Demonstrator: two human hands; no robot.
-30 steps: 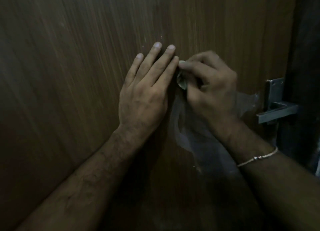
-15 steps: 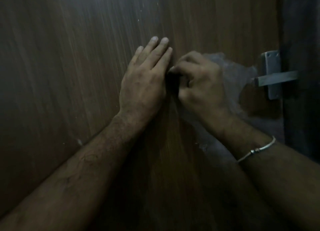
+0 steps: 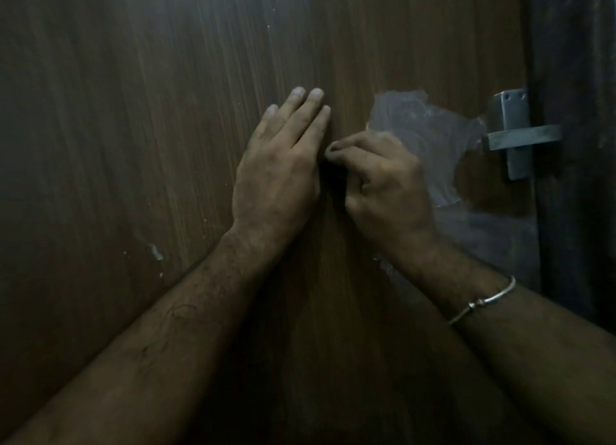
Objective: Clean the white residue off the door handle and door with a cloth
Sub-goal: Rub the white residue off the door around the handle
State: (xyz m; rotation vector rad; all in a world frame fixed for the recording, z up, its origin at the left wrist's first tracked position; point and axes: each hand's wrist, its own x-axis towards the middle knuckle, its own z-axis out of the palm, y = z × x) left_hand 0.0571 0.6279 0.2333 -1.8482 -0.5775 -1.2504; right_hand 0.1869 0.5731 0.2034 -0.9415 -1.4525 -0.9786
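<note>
A dark brown wooden door fills the view. A whitish, film-like patch of residue covers it beside the grey metal lever handle at the right. My left hand lies flat on the door with straight fingers, just left of the patch. My right hand is curled, with thumb and forefinger pinched together at the patch's left edge. The pinched bit is lost in shadow. No cloth is in view.
Several small white flecks dot the wood, the largest at the lower left. A dark door frame runs down the right edge. A thin metal bracelet circles my right wrist.
My right hand has slid down from the patch's upper edge, so more whitish film shows above it. The small pale scrap at its fingertips is no longer visible. My left hand stays flat.
</note>
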